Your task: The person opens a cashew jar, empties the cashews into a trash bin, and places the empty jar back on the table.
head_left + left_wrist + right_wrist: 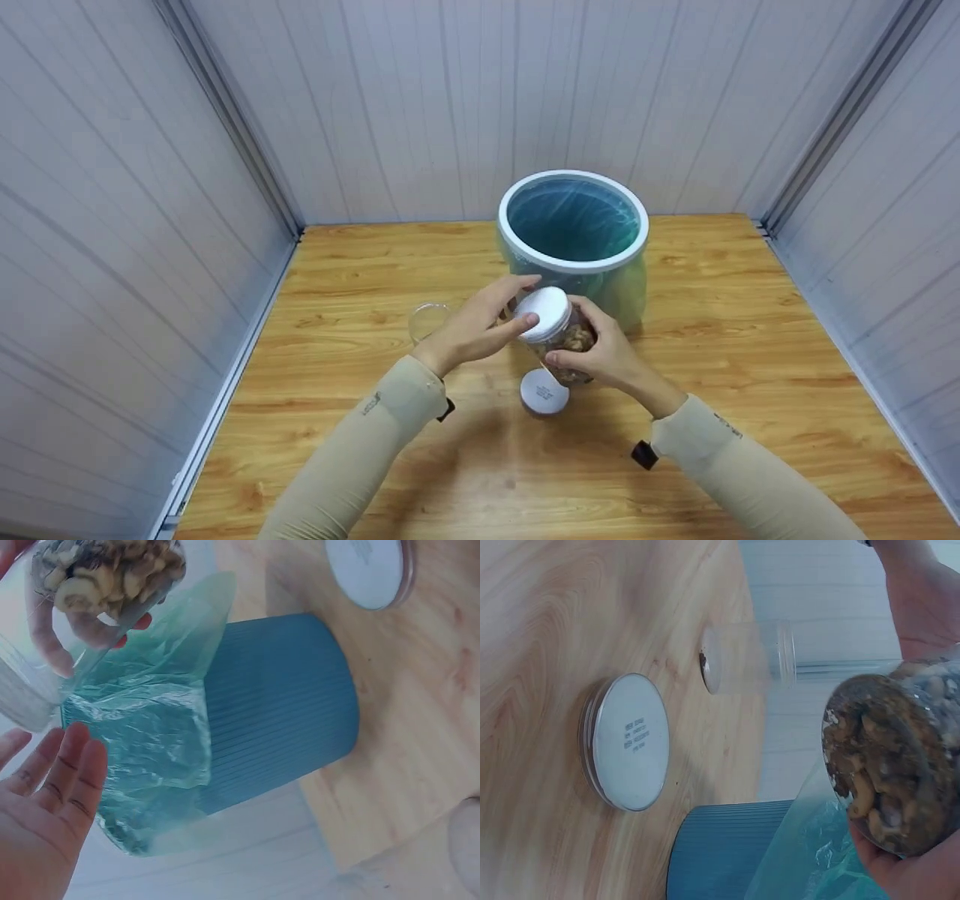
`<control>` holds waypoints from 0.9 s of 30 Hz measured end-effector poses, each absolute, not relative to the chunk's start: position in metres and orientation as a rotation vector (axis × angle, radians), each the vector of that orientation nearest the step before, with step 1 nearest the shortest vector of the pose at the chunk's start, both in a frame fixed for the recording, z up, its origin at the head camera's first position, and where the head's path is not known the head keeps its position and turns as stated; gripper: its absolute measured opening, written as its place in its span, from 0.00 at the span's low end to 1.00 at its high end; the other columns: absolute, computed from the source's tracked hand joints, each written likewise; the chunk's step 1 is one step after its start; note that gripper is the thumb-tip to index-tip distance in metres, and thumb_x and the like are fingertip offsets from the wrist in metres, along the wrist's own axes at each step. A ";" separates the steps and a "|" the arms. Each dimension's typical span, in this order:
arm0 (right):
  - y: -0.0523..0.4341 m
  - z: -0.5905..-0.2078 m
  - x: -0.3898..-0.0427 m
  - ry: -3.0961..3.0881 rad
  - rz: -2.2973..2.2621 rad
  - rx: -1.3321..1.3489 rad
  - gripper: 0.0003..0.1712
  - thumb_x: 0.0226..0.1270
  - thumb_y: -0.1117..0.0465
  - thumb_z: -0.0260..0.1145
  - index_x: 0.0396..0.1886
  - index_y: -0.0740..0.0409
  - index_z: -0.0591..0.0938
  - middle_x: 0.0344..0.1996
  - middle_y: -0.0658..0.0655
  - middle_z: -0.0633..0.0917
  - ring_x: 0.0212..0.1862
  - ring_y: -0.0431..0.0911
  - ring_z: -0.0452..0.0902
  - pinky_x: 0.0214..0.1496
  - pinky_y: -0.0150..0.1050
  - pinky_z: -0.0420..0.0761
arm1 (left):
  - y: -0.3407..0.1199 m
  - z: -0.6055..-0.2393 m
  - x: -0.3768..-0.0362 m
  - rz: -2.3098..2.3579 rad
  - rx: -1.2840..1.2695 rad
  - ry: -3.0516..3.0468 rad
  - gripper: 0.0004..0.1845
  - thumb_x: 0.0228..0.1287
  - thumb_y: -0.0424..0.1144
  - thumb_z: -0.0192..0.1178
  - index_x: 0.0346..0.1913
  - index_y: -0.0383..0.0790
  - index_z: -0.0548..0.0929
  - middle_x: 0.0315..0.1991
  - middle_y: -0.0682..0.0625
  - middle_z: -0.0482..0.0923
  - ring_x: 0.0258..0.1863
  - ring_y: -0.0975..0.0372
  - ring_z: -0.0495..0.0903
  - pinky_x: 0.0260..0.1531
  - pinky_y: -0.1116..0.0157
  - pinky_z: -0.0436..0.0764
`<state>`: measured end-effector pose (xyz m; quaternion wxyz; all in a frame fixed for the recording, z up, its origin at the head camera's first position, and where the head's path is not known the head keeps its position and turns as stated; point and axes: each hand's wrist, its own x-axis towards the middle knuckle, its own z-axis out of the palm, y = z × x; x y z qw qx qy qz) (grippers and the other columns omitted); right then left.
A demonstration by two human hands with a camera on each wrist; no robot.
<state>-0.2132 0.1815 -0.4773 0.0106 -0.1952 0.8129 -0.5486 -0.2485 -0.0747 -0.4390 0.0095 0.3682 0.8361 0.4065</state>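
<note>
My right hand (596,341) grips a clear jar of nuts (574,341) by its body, tilted and held above the wooden table (750,352). The jar wears a white screw lid (541,313). My left hand (510,304) is at that lid: thumb tip on its rim, index finger over its far edge. In the left wrist view the left hand's fingers (71,765) lie straight just under the lid (22,701), and the nut jar (105,577) shows above with right-hand fingers behind it. The right wrist view looks at the jar's base (892,765), resting in the right palm (919,874).
A blue bin (574,225) with a white rim and a green bag liner (142,735) stands just behind the hands. A loose white lid (544,391) lies on the table under the jar. An empty clear jar (750,656) lies on its side to the left. Grey panel walls enclose three sides.
</note>
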 end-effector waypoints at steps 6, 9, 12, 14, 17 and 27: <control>0.182 -0.483 -0.212 2.553 -1.696 -0.619 0.44 0.61 0.56 0.81 0.76 0.52 0.73 0.68 0.60 0.82 0.64 0.56 0.79 0.68 0.59 0.83 | -0.065 -0.435 -0.247 1.037 1.227 2.714 0.37 0.80 0.64 0.54 0.83 0.49 0.69 0.75 0.46 0.74 0.67 0.53 0.78 0.65 0.48 0.84; 0.182 -0.486 -0.211 2.562 -1.695 -0.642 0.43 0.61 0.57 0.81 0.75 0.54 0.74 0.65 0.61 0.84 0.61 0.55 0.81 0.64 0.54 0.85 | -0.061 -0.438 -0.246 0.992 1.281 2.731 0.37 0.79 0.64 0.54 0.82 0.49 0.69 0.74 0.46 0.74 0.66 0.52 0.77 0.64 0.48 0.85; 0.182 -0.487 -0.211 2.568 -1.694 -0.667 0.43 0.59 0.57 0.81 0.73 0.56 0.75 0.63 0.61 0.85 0.59 0.55 0.83 0.61 0.51 0.86 | -0.058 -0.441 -0.246 0.960 1.354 2.746 0.36 0.79 0.62 0.55 0.82 0.49 0.71 0.72 0.46 0.75 0.64 0.54 0.77 0.62 0.50 0.85; 0.181 -0.488 -0.211 2.566 -1.698 -0.680 0.43 0.59 0.57 0.82 0.73 0.57 0.75 0.62 0.62 0.85 0.58 0.54 0.83 0.61 0.50 0.86 | -0.057 -0.442 -0.246 0.930 1.390 2.765 0.36 0.79 0.61 0.56 0.81 0.49 0.71 0.71 0.46 0.76 0.63 0.54 0.78 0.61 0.52 0.85; 0.181 -0.488 -0.210 2.570 -1.692 -0.685 0.43 0.59 0.56 0.82 0.73 0.57 0.75 0.62 0.61 0.85 0.58 0.54 0.83 0.61 0.49 0.86 | -0.055 -0.444 -0.245 0.873 1.419 2.804 0.35 0.79 0.61 0.55 0.81 0.49 0.71 0.68 0.46 0.78 0.60 0.55 0.79 0.58 0.53 0.86; 0.178 -0.494 -0.206 2.622 -1.728 -0.770 0.42 0.56 0.58 0.83 0.70 0.60 0.78 0.57 0.59 0.88 0.54 0.50 0.84 0.57 0.40 0.87 | -0.046 -0.450 -0.244 0.763 1.535 2.974 0.31 0.76 0.59 0.49 0.68 0.42 0.80 0.54 0.44 0.83 0.46 0.53 0.82 0.44 0.54 0.88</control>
